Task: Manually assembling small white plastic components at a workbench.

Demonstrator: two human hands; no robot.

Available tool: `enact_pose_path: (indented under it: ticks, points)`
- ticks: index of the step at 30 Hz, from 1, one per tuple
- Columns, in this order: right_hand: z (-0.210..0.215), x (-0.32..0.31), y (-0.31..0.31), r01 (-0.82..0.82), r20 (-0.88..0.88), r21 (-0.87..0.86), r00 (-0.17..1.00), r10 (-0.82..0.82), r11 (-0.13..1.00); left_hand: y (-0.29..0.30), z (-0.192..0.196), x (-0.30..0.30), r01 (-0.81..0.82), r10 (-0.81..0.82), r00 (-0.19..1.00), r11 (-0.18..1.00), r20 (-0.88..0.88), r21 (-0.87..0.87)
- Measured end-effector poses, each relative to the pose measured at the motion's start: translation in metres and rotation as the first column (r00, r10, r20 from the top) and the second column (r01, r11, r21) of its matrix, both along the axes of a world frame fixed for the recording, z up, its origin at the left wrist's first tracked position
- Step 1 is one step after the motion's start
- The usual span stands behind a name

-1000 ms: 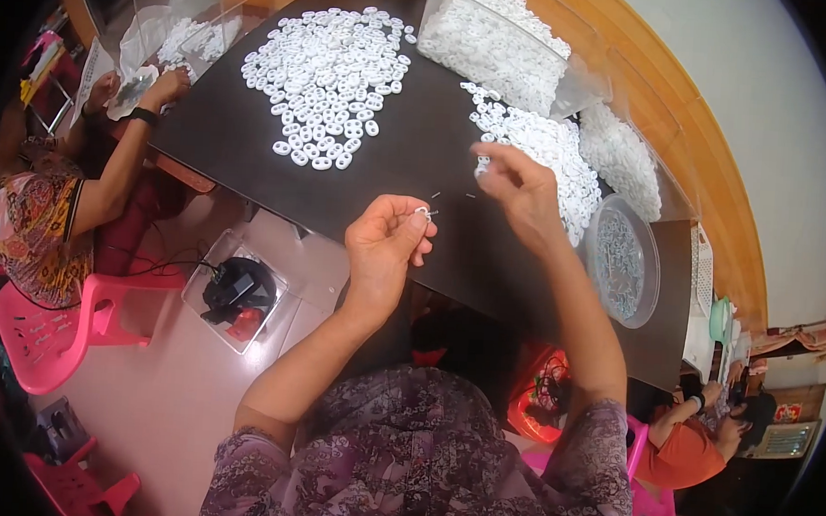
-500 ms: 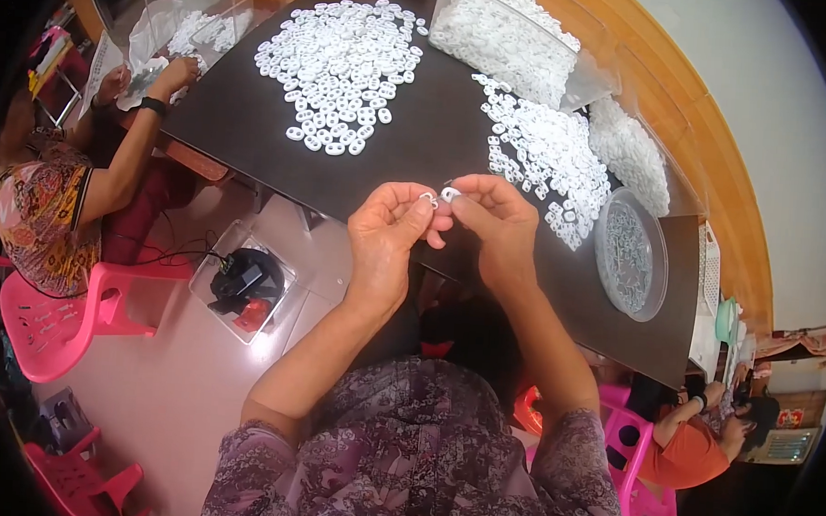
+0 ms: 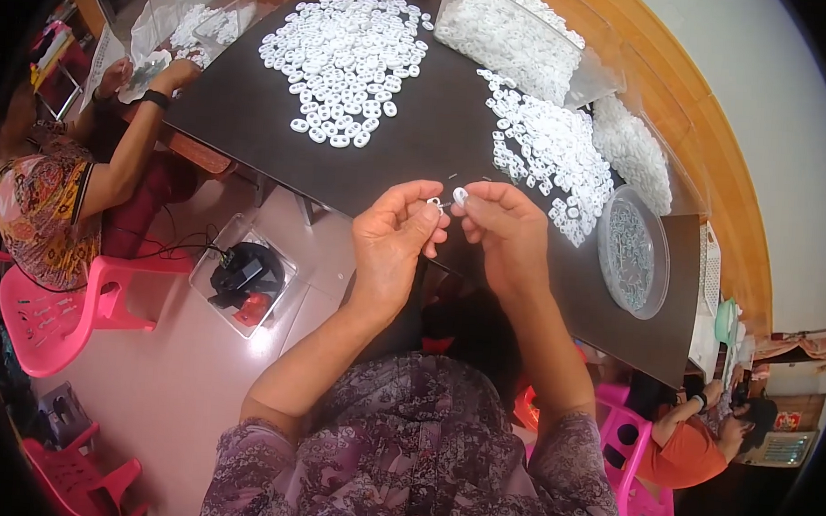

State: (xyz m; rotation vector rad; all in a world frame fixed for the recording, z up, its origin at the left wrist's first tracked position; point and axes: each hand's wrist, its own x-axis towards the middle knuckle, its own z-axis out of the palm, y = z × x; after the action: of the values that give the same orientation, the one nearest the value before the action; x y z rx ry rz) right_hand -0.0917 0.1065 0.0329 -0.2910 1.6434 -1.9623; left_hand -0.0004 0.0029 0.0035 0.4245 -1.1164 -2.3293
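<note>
Over the near edge of a dark table, my left hand (image 3: 390, 243) pinches a small white plastic piece with a loop (image 3: 435, 203) between thumb and fingers. My right hand (image 3: 506, 235) faces it, closed on a white oval plastic piece (image 3: 460, 196) at the fingertips. A thin metal pin (image 3: 447, 205) shows in the small gap between the two pieces; which one it belongs to I cannot tell. Beyond my hands lie a heap of white two-holed oval pieces (image 3: 344, 67) and, to the right, a pile of smaller white pieces (image 3: 545, 143).
At right on the dark table (image 3: 420, 132) stands a round clear tray (image 3: 656, 289) of small metal pins. Clear bins (image 3: 508, 56) of white pieces line the back. A co-worker (image 3: 38, 201) sits at left, near a pink chair (image 3: 50, 318). Another person (image 3: 692, 450) is at right.
My right hand has shifted slightly right and down, and the oval piece in it is turned to show more of its face. The left hand has barely moved.
</note>
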Motion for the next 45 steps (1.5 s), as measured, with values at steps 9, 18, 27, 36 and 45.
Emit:
enact_pose_path:
  ticks: [9,18,27,36,45]
  points:
    - [-0.001,0.006,-0.007,0.032,-0.074,-0.001,0.997,-0.032,1.000,0.005,0.001,0.002,-0.014,0.020,0.997,0.996,0.070,-0.083]
    - [-0.006,0.009,-0.008,0.032,-0.170,0.025,0.985,-0.028,0.999,0.006,0.002,0.004,-0.024,0.033,0.995,0.994,0.090,-0.106]
    - [-0.004,0.019,-0.011,0.048,-0.291,0.053,0.956,-0.031,0.997,0.007,0.001,0.005,-0.037,0.050,0.994,0.991,0.097,-0.131]
    - [-0.001,0.027,-0.010,0.057,-0.448,0.143,0.894,0.013,0.988,0.008,-0.005,0.001,-0.068,0.075,0.996,0.984,0.038,-0.165]
    - [-0.006,0.022,-0.004,0.025,-0.664,0.286,0.726,0.179,0.958,0.002,-0.005,0.002,-0.021,0.022,0.999,0.998,0.030,-0.053]
